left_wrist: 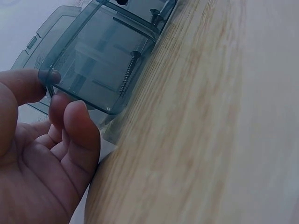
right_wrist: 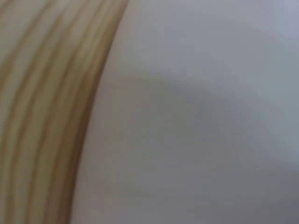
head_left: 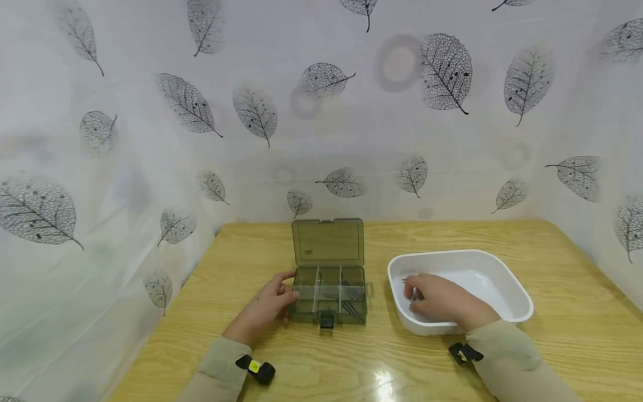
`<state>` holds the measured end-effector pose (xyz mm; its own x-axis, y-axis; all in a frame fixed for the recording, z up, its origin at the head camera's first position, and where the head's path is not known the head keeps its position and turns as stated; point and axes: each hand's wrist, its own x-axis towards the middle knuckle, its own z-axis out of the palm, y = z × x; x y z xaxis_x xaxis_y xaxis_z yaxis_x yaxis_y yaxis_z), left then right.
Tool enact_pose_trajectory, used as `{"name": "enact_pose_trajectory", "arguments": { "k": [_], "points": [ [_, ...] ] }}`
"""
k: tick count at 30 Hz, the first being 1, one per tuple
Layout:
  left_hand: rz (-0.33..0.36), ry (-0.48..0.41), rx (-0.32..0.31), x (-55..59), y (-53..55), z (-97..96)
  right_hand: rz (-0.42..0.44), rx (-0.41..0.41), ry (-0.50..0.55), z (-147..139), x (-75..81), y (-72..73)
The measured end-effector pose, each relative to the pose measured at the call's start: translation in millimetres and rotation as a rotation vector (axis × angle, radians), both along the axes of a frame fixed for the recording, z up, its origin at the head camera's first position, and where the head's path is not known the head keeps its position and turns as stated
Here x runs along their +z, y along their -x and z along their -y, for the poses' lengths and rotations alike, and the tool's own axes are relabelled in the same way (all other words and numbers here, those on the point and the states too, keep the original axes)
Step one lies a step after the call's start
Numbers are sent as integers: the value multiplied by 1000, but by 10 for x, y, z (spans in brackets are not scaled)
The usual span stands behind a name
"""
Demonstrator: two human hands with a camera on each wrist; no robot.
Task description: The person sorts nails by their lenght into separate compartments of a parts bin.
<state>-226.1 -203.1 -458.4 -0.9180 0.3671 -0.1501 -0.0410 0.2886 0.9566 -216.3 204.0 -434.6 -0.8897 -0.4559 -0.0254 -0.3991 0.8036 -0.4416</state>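
A translucent grey-green compartment box [head_left: 329, 243] stands on the table with its lid raised. My left hand [head_left: 266, 307] grips its left side, the thumb at the near corner and the fingers bent against the wall. Dark screws lie in the right and middle compartments; one long screw [left_wrist: 128, 74] shows through the wall in the left wrist view. Inside a white tray [head_left: 487, 282], my right hand [head_left: 437, 296] reaches down near the left wall, fingers bent. Small metal pieces show by its fingertips, but whether it pinches any is unclear. The tray fills much of the blurred right wrist view.
Both stand on a wood-grain table [head_left: 361, 357], the tray right of the box with a narrow gap between. A leaf-patterned white sheet [head_left: 372, 134] hangs behind and along the sides. The box's latch [head_left: 326, 320] juts toward me.
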Motion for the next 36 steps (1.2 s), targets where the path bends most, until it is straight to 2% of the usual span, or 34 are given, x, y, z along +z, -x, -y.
{"name": "enact_pose_trajectory", "arguments": {
  "k": [8, 15, 20, 27, 36],
  "points": [
    [-5, 0, 9, 11, -1, -4, -37, -13, 13, -21, -16, -10],
    [3, -1, 3, 10, 12, 3, -29, -3, -16, -15, -8, -14],
    [3, 4, 9, 17, -9, 9, -63, -14, -4, 11, 3, -11],
    [-8, 6, 11, 33, -36, 2, -167, -9, 58, 28, 149, -22],
    [-9, 6, 14, 34, -30, -10, -227, 5, 86, 136, 299, -12]
  ]
}}
